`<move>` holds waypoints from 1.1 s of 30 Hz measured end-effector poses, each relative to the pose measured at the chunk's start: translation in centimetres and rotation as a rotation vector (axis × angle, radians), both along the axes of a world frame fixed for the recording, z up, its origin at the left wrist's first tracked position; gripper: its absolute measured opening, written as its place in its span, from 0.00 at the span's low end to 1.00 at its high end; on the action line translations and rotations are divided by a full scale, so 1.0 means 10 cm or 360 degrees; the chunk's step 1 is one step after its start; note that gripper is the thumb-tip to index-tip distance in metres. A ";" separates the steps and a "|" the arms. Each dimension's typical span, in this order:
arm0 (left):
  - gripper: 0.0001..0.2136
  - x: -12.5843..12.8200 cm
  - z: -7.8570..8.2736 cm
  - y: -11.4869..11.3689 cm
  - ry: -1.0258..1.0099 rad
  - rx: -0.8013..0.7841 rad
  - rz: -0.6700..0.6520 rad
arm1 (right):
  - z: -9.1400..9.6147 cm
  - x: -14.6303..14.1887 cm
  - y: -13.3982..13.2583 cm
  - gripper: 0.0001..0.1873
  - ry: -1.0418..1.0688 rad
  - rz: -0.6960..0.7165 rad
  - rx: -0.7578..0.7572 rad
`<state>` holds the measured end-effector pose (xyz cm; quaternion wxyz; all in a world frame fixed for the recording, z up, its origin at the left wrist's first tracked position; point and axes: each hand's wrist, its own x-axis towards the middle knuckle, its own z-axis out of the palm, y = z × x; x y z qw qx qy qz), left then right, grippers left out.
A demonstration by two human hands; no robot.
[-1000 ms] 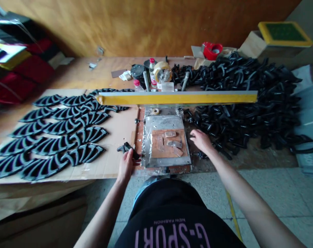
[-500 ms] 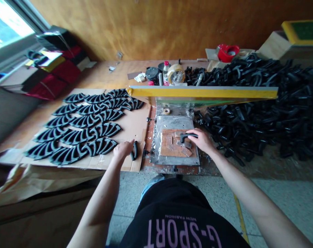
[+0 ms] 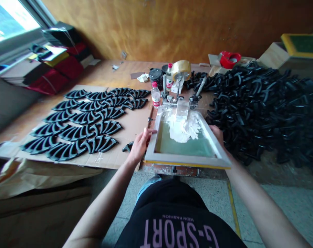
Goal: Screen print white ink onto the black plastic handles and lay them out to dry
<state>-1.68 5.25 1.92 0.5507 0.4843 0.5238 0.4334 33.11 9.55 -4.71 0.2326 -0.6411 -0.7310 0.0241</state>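
A wooden screen-printing frame (image 3: 187,160) with a yellow front edge lies tilted down on the print bed, and its green mesh (image 3: 187,146) carries a smear of white ink (image 3: 183,127). My left hand (image 3: 141,145) rests its fingers over the frame's left side. My right hand (image 3: 217,134) grips the right side near the front corner. Close to my left hand, a black curved piece (image 3: 127,147) lies on the cardboard sheet (image 3: 132,120). Rows of black fan-shaped pieces (image 3: 84,129) cover that sheet. The plate underneath is hidden by the frame.
A large heap of black curved pieces (image 3: 262,103) fills the table's right side. Behind the frame stand hinge clamps (image 3: 195,100), a plastic bottle (image 3: 155,95), a tape roll (image 3: 180,70) and a red tape dispenser (image 3: 230,59). Another screen frame (image 3: 301,44) sits at back right.
The screen frame has swung down from its raised position over the plate, and both hands are now on it. The black piece on the plate is hidden. The view has shifted slightly.
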 end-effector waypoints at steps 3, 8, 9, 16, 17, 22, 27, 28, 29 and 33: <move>0.29 -0.06 -0.59 -0.17 0.0197 -0.0193 -0.0067 | 0.23 -0.12 0.33 0.21 0.0005 -0.0075 0.0156; 0.33 -0.02 -1.12 -0.12 0.0359 -0.0275 -0.0053 | 0.29 -0.85 0.50 0.14 -0.0277 0.0382 -0.0100; 0.32 -0.02 -1.16 -0.11 0.0369 -0.0289 -0.0047 | 0.26 -0.93 0.43 0.08 -0.0323 0.0460 -0.0193; 0.31 -0.08 -1.30 -0.12 0.0320 -0.0294 -0.0058 | 0.28 -0.73 -0.12 0.12 -0.0444 0.1270 -0.0354; 0.31 -0.07 -1.31 -0.12 0.0312 -0.0295 -0.0057 | 0.29 -0.72 -0.12 0.11 -0.0412 0.1268 -0.0363; 0.32 -0.06 -1.26 -0.12 0.0258 -0.0340 -0.0078 | 0.18 -0.78 -0.22 0.12 -0.0353 0.0969 -0.0112; 0.34 -0.05 -1.11 -0.12 0.0244 -0.0380 -0.0064 | 0.17 -0.85 -0.19 0.08 -0.0188 0.1013 -0.0168; 0.35 -0.05 -1.05 -0.12 0.0239 -0.0385 -0.0080 | 0.22 -0.88 -0.08 0.09 -0.0113 0.0912 -0.0162; 0.36 -0.06 -0.98 -0.12 0.0230 -0.0383 -0.0095 | 0.29 -0.90 0.07 0.14 -0.0050 0.0795 -0.0147; 0.32 -0.08 -0.53 -0.10 0.0179 -0.0270 -0.0019 | 0.56 -0.68 0.70 0.31 0.0069 0.0340 -0.0045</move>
